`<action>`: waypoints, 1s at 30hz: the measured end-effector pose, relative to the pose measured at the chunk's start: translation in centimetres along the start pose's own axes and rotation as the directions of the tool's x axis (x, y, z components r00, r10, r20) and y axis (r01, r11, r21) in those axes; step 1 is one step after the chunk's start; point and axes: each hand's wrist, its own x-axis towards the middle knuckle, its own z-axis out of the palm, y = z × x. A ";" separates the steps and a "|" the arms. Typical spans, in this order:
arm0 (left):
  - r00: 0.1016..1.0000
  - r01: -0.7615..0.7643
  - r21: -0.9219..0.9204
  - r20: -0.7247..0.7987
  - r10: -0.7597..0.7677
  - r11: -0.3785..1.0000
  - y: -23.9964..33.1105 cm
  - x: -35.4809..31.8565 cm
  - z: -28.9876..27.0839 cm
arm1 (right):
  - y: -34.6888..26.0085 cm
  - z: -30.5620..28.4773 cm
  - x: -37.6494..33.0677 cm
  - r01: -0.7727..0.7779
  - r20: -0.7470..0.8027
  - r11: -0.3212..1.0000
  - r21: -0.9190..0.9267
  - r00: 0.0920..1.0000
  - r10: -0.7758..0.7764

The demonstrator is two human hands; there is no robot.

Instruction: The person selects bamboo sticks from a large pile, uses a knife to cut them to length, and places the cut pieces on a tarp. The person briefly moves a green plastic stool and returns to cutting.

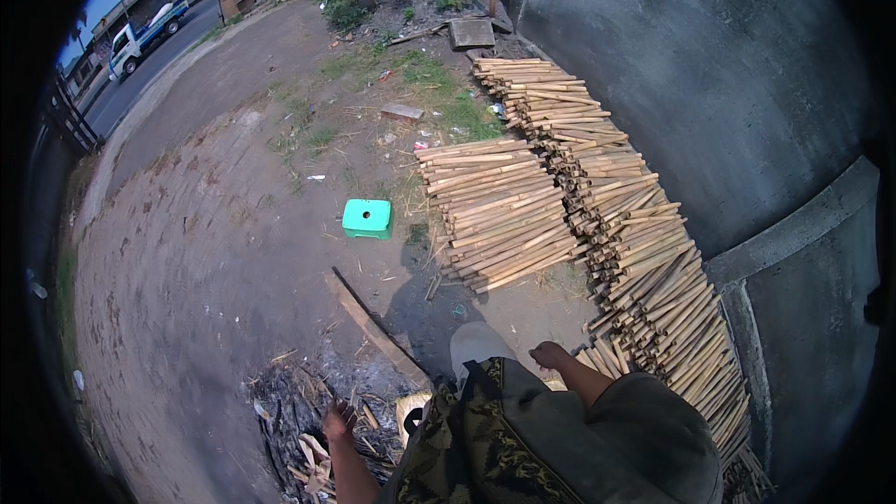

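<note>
My left hand [338, 420] hangs over a heap of charred sticks and ash [289, 401], its fingers a little apart and nothing in them. My right hand [553, 356] is out at my right side with its fingers curled in; no object shows in it. Nearest to it are the lower ends of some cut bamboo poles [602, 357]. A long row of stacked bamboo poles [644, 252] runs along the wall, and a second pile of bamboo [499, 210] lies beside it on the ground.
A green plastic stool [367, 217] stands on the bare dirt ahead. A long plank [373, 331] lies near the ash heap. The tall grey wall [691, 75] bounds the right side. Far left, a truck [145, 37] is on the road. Litter and grass lie beyond the stool.
</note>
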 end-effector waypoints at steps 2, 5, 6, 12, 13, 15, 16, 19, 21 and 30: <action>1.000 -0.016 -0.029 0.015 0.016 0.999 1.5 0.5 0.6 | -4.6 -3.2 3.4 0.107 -0.102 0.993 -0.054 0.988 -0.112; 0.998 0.055 -0.066 -0.039 -0.058 0.996 0.3 0.5 0.0 | -12.6 -6.8 8.4 0.157 -0.189 0.983 -0.100 0.966 -0.173; 0.993 0.098 -0.087 -0.059 -0.103 0.991 -0.9 0.2 -0.1 | -15.4 -7.9 10.0 0.182 -0.131 0.976 -0.117 0.972 -0.197; 0.795 0.387 -0.311 -0.364 -0.485 0.868 -9.1 -3.9 1.6 | -33.7 -9.6 23.3 0.323 0.125 0.874 -0.363 0.946 -0.298; 0.701 0.428 -0.373 -0.438 -0.563 0.823 -9.8 -4.4 3.4 | -37.3 -8.9 26.2 0.316 0.146 0.787 -0.530 0.948 -0.283; 0.579 0.480 -0.428 -0.500 -0.644 0.765 -10.5 -6.6 7.4 | -43.4 -7.8 31.1 0.382 0.206 0.749 -0.541 0.924 -0.323; 0.554 0.502 -0.441 -0.497 -0.668 0.744 -10.4 -7.3 9.7 | -46.0 -7.1 33.1 0.416 0.239 0.760 -0.500 0.909 -0.341; 0.548 0.640 -0.319 -0.449 -0.706 0.699 -9.6 -8.1 16.5 | -55.1 -5.1 40.8 0.410 0.266 0.772 -0.486 0.911 -0.316; 0.549 0.717 -0.185 -0.444 -0.708 0.672 -8.9 -8.7 20.2 | -59.9 -3.4 46.2 0.447 0.273 0.746 -0.494 0.894 -0.355; 0.402 0.905 0.048 -0.422 -0.813 0.422 -6.7 -12.8 29.0 | -67.1 2.1 67.8 0.495 0.239 0.624 -0.605 0.860 -0.451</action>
